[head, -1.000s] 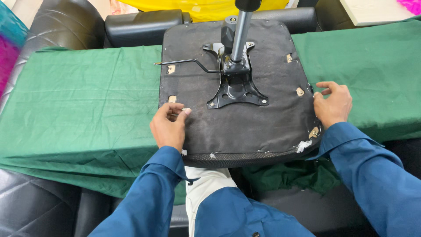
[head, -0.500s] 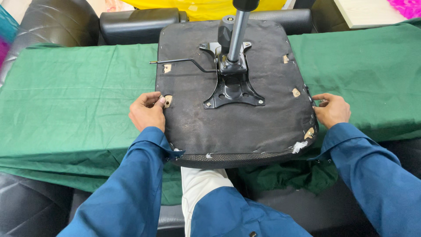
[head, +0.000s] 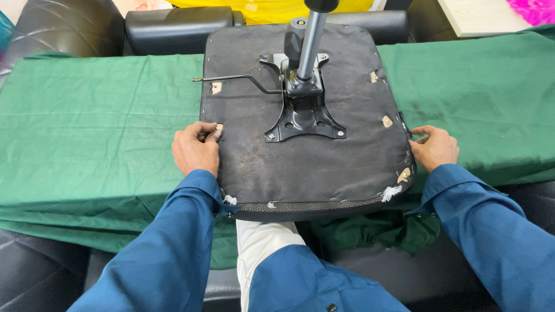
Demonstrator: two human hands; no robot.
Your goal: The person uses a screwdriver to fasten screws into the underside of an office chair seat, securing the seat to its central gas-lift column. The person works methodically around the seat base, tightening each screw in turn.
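Note:
An upturned black office chair seat [head: 324,167] lies on a green cloth [head: 92,133], its underside facing me. A black metal mounting plate [head: 304,118] with an upright gas cylinder [head: 309,40] and a thin lever rod [head: 231,78] is bolted to the middle. My left hand [head: 195,149] grips the seat's left edge, fingers curled over the rim. On the opposite side my right hand [head: 435,147] holds the right edge. Both sleeves are blue. Torn fabric and white stuffing show along the near edge.
A black leather chair part [head: 173,26] lies behind the seat, and black leather cushions [head: 34,271] sit below the cloth at the left. A pale wooden board [head: 480,14] is at the back right. Yellow material [head: 272,7] shows at the top.
My left hand moved from the seat's underside out to its left edge, and my right hand slid down to the right edge. The view came closer to the seat.

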